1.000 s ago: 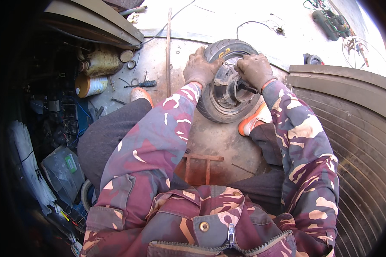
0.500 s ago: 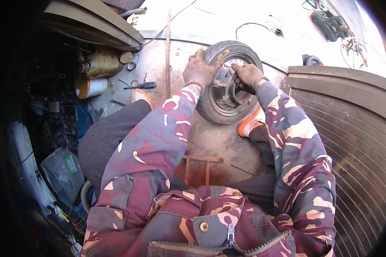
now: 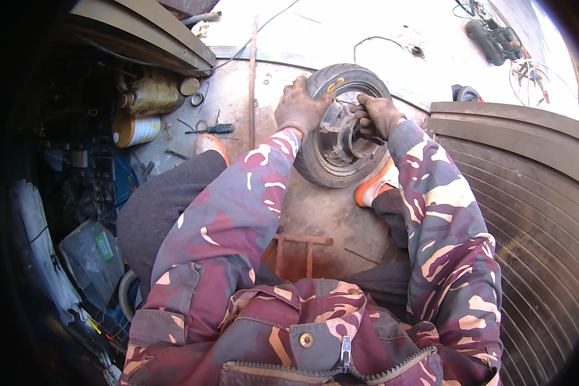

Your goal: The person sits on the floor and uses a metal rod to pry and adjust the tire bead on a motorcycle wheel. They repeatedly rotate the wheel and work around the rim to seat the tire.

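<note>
Hub work on scooter wheel [image 3: 334, 137]

Low at left, nearest: clear plastic box [image 3: 93, 258], contents unreadable. Then on floor [image 3: 338, 215], just beside right shoe [image 3: 373, 186]: wheel, hub face showing. Clasping tyre [image 3: 311, 161] with left hand [image 3: 300, 107]; curled at hub with right hand [image 3: 379, 118], can't tell if pinching anything. Looks like hub-face handling in hand; next move probably calls for steady left hold, finger room at hub. Farther left: orange-and-white tub [image 3: 137, 130], then stained yellowish jug [image 3: 153, 94]; can't see inside either.
</note>
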Action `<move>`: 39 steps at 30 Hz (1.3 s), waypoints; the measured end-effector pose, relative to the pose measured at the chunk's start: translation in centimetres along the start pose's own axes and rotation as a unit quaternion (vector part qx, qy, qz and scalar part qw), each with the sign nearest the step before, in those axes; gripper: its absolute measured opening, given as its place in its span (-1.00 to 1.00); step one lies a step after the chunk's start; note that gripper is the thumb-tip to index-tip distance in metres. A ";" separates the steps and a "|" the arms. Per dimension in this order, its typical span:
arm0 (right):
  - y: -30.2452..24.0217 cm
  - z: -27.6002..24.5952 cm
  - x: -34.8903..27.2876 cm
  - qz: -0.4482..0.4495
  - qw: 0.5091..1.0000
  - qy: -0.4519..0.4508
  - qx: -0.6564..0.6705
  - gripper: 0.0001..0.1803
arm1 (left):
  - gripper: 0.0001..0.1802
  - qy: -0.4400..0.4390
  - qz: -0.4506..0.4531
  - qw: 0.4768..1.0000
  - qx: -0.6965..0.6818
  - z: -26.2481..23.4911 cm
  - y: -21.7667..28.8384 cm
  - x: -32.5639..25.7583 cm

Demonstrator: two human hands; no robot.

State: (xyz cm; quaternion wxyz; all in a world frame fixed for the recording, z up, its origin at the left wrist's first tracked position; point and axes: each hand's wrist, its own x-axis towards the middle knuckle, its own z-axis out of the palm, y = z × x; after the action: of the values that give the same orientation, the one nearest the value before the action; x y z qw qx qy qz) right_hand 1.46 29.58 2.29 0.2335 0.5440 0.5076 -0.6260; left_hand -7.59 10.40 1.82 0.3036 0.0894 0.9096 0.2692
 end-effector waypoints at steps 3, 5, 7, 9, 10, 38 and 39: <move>0.8 0.0 -0.5 -0.034 0.998 0.021 -0.054 -0.44 | 0.09 -0.001 -0.001 1.000 0.004 -0.1 -0.1 0.1; 0.7 0.1 -1.6 -0.109 0.955 0.086 -0.262 -0.38 | 0.09 0.003 -0.004 1.000 0.004 0.0 0.0 0.1; 1.1 0.3 -3.4 -0.252 0.815 0.204 -0.481 -0.36 | 0.04 0.006 0.003 1.000 0.003 0.1 -0.1 0.1; 1.0 0.2 -4.7 -0.341 0.697 0.241 -0.583 -0.38 | 0.02 0.009 0.005 1.000 0.002 0.1 -0.1 0.0; 0.8 0.2 -5.0 -0.355 0.675 0.228 -0.606 -0.39 | 0.02 0.011 0.005 1.000 0.002 0.2 -0.2 0.0; -0.8 0.1 -0.1 -0.059 0.991 0.022 -0.118 -0.54 | 0.03 0.028 0.017 0.999 0.001 0.5 -0.5 -0.1; -0.7 -0.1 0.3 -0.042 0.997 0.004 -0.063 -0.54 | 0.03 0.029 0.021 0.999 0.001 0.4 -0.4 0.0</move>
State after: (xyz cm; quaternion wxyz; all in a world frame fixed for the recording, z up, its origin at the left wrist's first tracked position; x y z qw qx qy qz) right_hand 0.86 29.97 2.32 0.2390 0.5086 0.5697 -0.5997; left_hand -7.36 10.23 1.25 0.2716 0.1012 0.9160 0.2774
